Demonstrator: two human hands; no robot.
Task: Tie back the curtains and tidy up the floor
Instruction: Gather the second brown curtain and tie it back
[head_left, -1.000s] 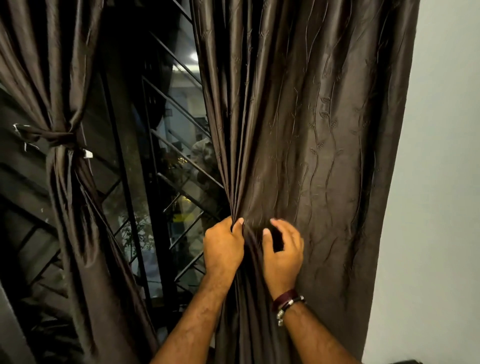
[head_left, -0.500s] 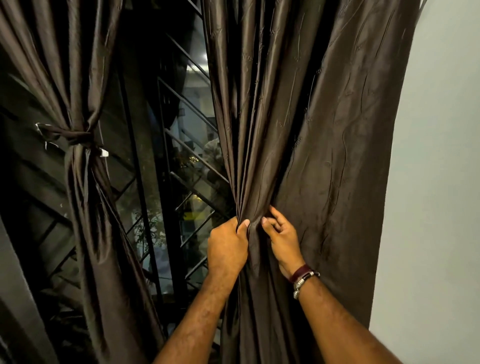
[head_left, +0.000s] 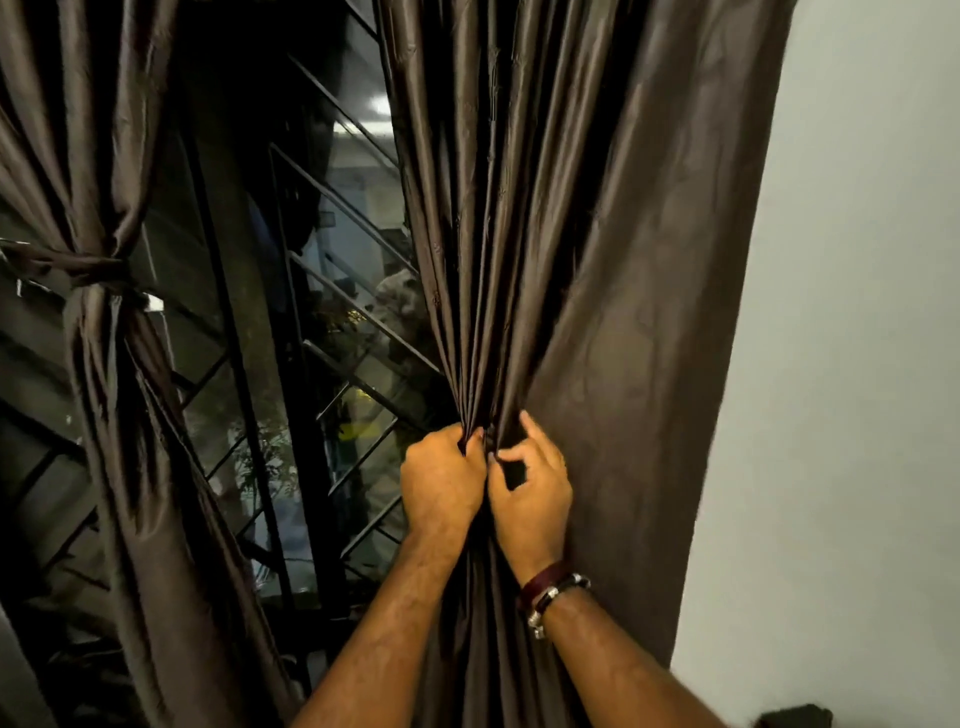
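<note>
Change: half a second back the two hands gripped a narrower bunch with a gap between them; now they press knuckle to knuckle and more pleats are gathered in, while the view has slid right, pushing the tied curtain toward the left edge.
Left hand (head_left: 441, 478): closed in a fist around the gathered folds of the right curtain (head_left: 597, 260), thumb tucked against the cloth.
Right hand (head_left: 530, 488): curled around the same bunch, finger and thumb pinching a fold, touching the left hand; bracelets (head_left: 553, 592) sit on its wrist.
Right curtain: hangs beside the white wall (head_left: 857, 312), pleated tight above the hands, its outer edge still loose and flat.
Left curtain (head_left: 104, 156): already cinched by a tie-back (head_left: 78, 270) at the far left.
Containers: none that I can see.
Room: dark window (head_left: 322, 338) with slanted metal bars between the curtains, dim reflections in the glass; the floor is not visible.
</note>
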